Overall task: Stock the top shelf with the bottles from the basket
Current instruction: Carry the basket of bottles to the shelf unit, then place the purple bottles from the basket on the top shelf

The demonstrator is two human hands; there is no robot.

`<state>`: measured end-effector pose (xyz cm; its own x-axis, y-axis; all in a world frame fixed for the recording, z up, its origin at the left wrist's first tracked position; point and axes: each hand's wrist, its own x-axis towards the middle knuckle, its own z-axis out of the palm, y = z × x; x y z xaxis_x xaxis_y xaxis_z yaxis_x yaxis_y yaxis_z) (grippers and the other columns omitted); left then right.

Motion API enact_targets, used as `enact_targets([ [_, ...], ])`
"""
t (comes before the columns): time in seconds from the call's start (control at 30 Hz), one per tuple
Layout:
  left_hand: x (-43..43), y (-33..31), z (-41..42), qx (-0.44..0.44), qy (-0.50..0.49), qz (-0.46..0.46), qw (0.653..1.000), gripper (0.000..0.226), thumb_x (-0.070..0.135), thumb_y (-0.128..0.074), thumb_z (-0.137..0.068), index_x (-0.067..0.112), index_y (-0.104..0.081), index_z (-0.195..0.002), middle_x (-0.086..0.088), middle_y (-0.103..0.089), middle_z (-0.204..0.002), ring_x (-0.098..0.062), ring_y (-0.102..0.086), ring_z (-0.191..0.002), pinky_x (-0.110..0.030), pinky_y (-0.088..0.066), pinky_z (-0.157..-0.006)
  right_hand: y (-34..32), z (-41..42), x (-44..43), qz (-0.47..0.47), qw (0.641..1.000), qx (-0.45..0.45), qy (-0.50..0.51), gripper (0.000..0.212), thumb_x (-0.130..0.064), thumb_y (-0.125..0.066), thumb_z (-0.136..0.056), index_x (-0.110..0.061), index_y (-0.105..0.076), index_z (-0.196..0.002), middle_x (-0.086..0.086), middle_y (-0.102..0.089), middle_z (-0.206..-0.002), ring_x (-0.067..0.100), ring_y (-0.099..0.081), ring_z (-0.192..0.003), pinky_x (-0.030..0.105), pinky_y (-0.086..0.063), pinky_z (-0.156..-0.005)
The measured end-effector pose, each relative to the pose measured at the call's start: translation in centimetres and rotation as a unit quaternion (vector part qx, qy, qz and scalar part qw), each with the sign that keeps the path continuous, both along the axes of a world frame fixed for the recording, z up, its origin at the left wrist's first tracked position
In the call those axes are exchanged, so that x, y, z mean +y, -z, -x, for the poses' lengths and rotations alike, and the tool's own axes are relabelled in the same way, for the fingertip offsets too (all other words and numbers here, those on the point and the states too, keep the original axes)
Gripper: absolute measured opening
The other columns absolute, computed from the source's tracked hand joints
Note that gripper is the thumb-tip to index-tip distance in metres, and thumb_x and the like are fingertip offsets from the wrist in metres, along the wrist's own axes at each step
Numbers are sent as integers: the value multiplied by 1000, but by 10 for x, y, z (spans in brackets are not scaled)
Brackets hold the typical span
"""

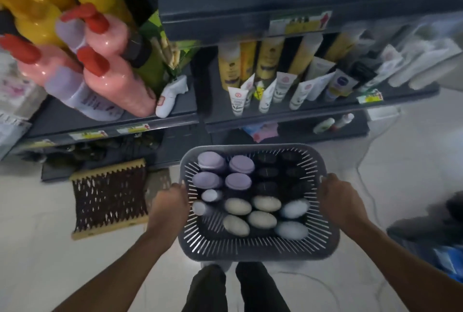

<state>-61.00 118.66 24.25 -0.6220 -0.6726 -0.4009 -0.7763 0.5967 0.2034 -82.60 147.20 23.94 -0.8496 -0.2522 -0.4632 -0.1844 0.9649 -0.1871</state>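
I hold a grey slotted basket [253,249] in front of me above the floor. My left hand [170,201] grips its left rim and my right hand [338,199] grips its right rim. Inside stand several bottles seen from above: purple caps [226,170] at the back left, cream caps [250,214] in the middle front, pale blue-white caps [293,219] at the right, dark caps [269,174] at the back right. The dark shelf unit [250,18] rises just ahead.
The left shelf bay holds yellow bottles [37,8], pink bottles with red caps [117,73] and a lilac bottle [82,93]. Tubes [265,81] fill the right bay. A brown woven basket [110,199] lies on the pale floor at the left. Dark and blue items [436,241] sit at the right edge.
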Motion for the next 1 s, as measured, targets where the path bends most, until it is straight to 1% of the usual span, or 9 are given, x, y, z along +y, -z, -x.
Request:
enact_targets([
  [0.1, 2, 15, 10, -7, -11, -21, 1000, 12, 1, -70, -83, -2, -60, -75, -20, -59, -56, -37, -59, -45, -35, -48, -44, 19, 27, -8, 2, 1000, -2, -13, 36, -39, -33, -105, -11, -53, -97, 20, -69, -93, 40, -66, -82, 41, -50, -69],
  [0.17, 0, 33, 11, 18, -37, -43, 998, 27, -8, -81, -66, 0, -56, -62, -17, -53, -45, -33, -52, -31, -29, -43, -36, 28, 37, -13, 4, 1000, -14, -15, 36, -42, -32, -105, -13, -51, -94, 20, -68, -94, 40, -65, -83, 42, -48, -68],
  [0.27, 4, 43, 17, 17, -36, -53, 998, 29, -12, -82, -61, -1, -56, -60, -19, -52, -43, -32, -50, -28, -28, -40, -32, 40, 49, -15, 6, 999, -32, -17, 34, -40, -33, -105, -13, -48, -92, 23, -67, -94, 42, -64, -85, 41, -43, -67],
  [0.43, 16, 60, 14, 17, 3, -5, 1000, 16, 4, -63, -88, -1, -61, -73, -19, -64, -60, -36, -62, -50, -27, -32, -49, 56, 60, -15, 2, 998, -62, -24, 34, -37, -34, -105, -11, -49, -91, 24, -67, -92, 35, -57, -73, 42, -45, -67],
  [0.57, 24, 68, 10, 35, 34, 22, 999, 22, 2, -65, -82, 6, -55, -63, -9, -53, -45, -25, -47, -30, -22, -26, -37, 67, 59, -11, 8, 998, -59, -8, 33, -34, -32, -106, -10, -48, -91, 28, -67, -93, 39, -61, -77, 42, -44, -66],
  [0.7, 25, 73, 5, 27, -55, -34, 998, 24, 20, -41, -101, 12, -52, -81, -6, -58, -67, -29, -57, -57, -32, -38, -55, 68, 56, -11, 1, 998, -60, 17, 31, -34, -34, -106, -10, -48, -93, 30, -66, -98, 44, -64, -89, 41, -41, -68],
  [0.8, 22, 57, 15, 34, -129, -26, 991, 20, 34, -45, -100, 15, -50, -104, -7, -58, -91, -34, -64, -85, -36, -46, -64, 59, 45, -27, -24, 996, 76, -46, 25, -22, -52, -99, 2, -53, -102, 30, -60, -100, 43, -58, -92, 40, -38, -70],
  [0.9, 17, 35, 36, 139, -6, 106, 985, 22, 18, -63, -92, 11, -58, -111, -10, -62, -100, -31, -60, -91, -41, -51, -71, 39, 28, -61, 17, 969, 190, -158, 24, -19, -64, -90, -1, -57, -103, 22, -56, -99, 38, -52, -90, 45, -44, -74],
  [1.0, 6, 33, 62, 154, 140, 128, 970, 26, 12, -69, -83, 14, -66, -108, -4, -65, -103, -28, -59, -93, -38, -49, -78, 34, 9, -105, 120, 942, 194, -246, 18, -20, -69, -88, -6, -61, -97, 16, -58, -98, 35, -53, -90, 45, -47, -77],
])
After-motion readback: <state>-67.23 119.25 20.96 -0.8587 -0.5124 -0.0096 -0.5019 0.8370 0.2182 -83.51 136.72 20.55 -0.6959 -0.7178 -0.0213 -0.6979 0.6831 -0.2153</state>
